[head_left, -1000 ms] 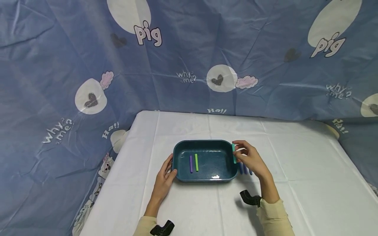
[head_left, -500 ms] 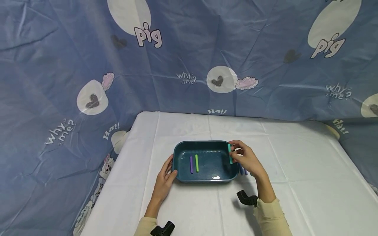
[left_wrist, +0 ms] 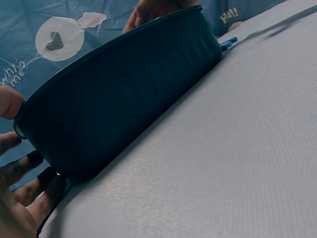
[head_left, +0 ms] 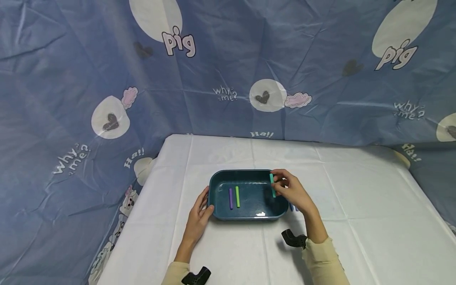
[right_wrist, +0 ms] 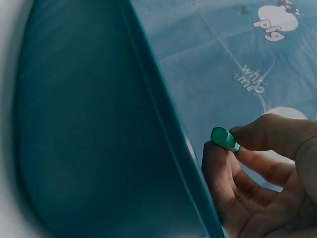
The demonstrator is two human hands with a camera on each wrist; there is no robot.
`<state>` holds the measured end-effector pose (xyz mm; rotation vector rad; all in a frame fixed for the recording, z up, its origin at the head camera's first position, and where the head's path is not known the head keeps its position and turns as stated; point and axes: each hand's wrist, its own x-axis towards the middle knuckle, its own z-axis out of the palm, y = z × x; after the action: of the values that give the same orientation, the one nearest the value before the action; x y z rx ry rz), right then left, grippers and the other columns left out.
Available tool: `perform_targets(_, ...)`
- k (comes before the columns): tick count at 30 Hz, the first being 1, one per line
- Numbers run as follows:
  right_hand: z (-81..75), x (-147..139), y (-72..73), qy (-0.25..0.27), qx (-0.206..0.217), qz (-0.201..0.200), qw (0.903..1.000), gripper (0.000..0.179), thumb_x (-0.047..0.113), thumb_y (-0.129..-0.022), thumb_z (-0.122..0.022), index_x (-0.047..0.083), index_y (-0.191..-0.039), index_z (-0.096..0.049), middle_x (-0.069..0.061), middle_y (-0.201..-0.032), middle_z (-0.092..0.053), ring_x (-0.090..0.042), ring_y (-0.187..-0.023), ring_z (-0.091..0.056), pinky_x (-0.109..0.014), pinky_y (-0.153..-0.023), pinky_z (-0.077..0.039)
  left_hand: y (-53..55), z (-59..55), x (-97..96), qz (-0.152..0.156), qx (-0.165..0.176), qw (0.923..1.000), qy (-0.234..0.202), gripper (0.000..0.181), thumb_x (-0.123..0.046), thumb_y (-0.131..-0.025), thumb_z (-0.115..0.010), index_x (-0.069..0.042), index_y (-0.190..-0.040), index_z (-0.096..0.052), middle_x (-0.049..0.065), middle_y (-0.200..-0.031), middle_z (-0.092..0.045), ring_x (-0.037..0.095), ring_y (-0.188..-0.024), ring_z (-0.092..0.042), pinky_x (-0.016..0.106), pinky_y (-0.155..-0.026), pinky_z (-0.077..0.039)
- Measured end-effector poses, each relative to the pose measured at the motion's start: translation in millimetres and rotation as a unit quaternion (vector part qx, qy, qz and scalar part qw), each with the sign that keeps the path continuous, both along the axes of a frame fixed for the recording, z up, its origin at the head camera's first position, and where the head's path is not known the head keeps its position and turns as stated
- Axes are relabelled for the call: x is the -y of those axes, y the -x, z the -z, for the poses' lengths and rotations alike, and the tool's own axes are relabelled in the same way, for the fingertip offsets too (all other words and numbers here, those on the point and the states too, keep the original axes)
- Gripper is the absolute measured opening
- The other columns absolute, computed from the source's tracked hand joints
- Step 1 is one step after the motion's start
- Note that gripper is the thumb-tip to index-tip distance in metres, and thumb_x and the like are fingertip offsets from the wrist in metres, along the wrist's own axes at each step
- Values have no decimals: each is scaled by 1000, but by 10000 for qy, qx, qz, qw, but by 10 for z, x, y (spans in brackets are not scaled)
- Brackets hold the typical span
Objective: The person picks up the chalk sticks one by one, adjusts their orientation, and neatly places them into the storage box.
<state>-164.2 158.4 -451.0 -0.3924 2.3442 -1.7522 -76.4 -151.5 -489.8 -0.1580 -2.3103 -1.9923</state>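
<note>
Blue cartoon-printed cloth [head_left: 213,122] hangs behind a white tablecloth [head_left: 377,198], where your teal tray [head_left: 248,218] sits lengthwise across you. Your right hand [head_left: 293,192] pinches a turquoise cylindrical stick [head_left: 272,186] between thumb and fingertips, closed to about its thickness. That stick lies just left of your palm, over the tray's right end, its long axis pointing away from you, nearly parallel to the lime-green stick [head_left: 237,196] and purple stick [head_left: 230,198], which lie well to its left on the tray floor. Your left hand [head_left: 198,217] grips the opposite end, thumb on the rim and fingers against the outer wall. Its height above the floor is hard to judge; the right-wrist view suggests the turquoise stick is above the rim. Blue sticks [head_left: 291,207] beside the tray are partly hidden by your right hand, so you can't count them.
</note>
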Motion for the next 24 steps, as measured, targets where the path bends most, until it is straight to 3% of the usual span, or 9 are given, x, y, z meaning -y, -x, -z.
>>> perform_targets(18,51,140,27,-61,-5,-96,9999,45,7,-92,-60,-1,-134,-45,-21,-108,-50,-19,-81,-60,-30,-67,-55,19,60,10,37,-46,10000,0,59,-2,-94,-53,-5,-148,-29,19,-150,-34,35,-135,-39,8,-93,-41)
perform_targets(24,-49,204,-8,-79,75,-152,9998,43,3,-92,-58,-1,-133,-45,-20,-107,-50,-23,-82,-60,-35,-69,-55,22,54,9,51,-70,10000,-1,59,-2,-94,-53,-5,-148,-29,20,-150,-34,35,-136,-39,8,-93,-41)
